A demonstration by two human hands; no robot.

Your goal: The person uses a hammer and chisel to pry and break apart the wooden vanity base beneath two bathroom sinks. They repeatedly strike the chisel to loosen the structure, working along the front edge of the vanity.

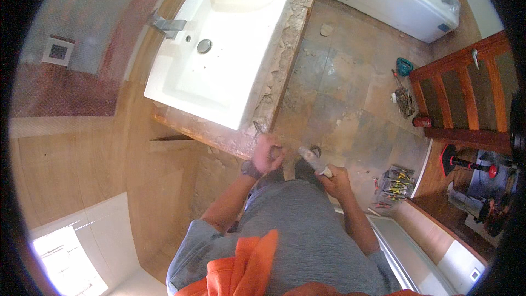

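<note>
Chisel-like metal tool (258, 127): your left hand (267, 153) is closed around its handle end, and the thin shaft sticks up past your knuckles to the rough stone counter edge (274, 85). Whether the tip touches the stone cannot be told; it is too small in the head view.

Your right hand (337, 182) is wrapped around the lower end of a pale, tapered tube (313, 159), which points up and left toward your left hand. The two hands are near each other, not touching.

Just above and left of your left hand sits a white rectangular basin (219, 77) on the counter, with a square metal tap (166, 24) at its far side.

Right of your right hand, on the tiled floor (339, 104), lies a tray of hand tools (395, 181). Further up from it lie a teal object (405, 66) and a red can (422, 122) near a wooden door (466, 98).
</note>
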